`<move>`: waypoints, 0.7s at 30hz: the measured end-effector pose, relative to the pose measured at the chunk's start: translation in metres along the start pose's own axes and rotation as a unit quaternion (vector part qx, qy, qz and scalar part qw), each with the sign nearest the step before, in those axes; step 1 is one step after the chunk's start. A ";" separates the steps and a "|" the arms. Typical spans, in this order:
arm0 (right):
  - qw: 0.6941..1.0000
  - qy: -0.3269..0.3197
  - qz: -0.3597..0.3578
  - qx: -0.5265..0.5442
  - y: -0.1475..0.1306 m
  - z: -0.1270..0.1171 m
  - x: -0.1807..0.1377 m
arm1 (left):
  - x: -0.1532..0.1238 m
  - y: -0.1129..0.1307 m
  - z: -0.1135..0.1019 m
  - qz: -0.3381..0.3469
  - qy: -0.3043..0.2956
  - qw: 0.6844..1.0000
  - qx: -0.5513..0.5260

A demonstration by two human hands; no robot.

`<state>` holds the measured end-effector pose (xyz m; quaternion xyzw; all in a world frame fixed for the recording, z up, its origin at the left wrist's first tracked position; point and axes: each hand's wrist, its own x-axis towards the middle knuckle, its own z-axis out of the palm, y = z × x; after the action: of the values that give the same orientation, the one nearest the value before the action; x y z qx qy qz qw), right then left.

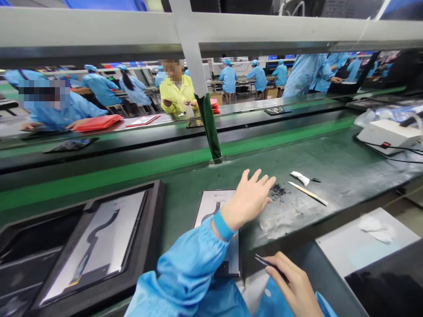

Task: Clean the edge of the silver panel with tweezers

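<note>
My left hand reaches forward over the green bench with its fingers spread, empty, above the top edge of a flat silver panel that carries a black ribbon cable. Its fingertips are close to a small heap of black scraps. My right hand is low at the near edge, pinched on thin dark tweezers. A pale wooden stick and a crumpled white bit lie just right of the scraps.
A black tray holding another silver panel sits at the left. A green post rises behind. A white box with cables is at right. Workers in blue sit beyond the conveyor.
</note>
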<state>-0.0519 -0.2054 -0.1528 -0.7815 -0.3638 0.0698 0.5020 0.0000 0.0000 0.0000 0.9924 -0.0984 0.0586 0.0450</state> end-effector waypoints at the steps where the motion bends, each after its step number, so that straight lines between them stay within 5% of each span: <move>1: 1.000 -0.001 -0.020 -0.014 -0.001 0.002 0.000 | -0.015 0.001 -0.005 0.000 0.006 1.000 0.008; 5: 0.997 -0.009 -0.064 -0.052 -0.006 0.006 0.006 | -0.082 0.000 -0.002 -0.006 0.029 0.996 0.084; 10: 0.991 -0.005 -0.108 -0.074 -0.018 0.007 0.019 | -0.149 0.006 0.052 -0.009 -0.002 0.999 0.040; 15: 0.991 0.010 -0.113 -0.076 -0.017 0.010 0.020 | -0.171 0.015 0.096 -0.009 0.037 0.999 0.030; 21: 0.992 0.011 -0.110 -0.062 -0.018 0.012 0.017 | -0.177 0.012 0.102 0.013 0.104 0.994 -0.008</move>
<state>-0.0543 -0.1822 -0.1392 -0.7670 -0.4456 -0.0172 0.4613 -0.1642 0.0115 -0.1225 0.9791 -0.1069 0.1612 0.0623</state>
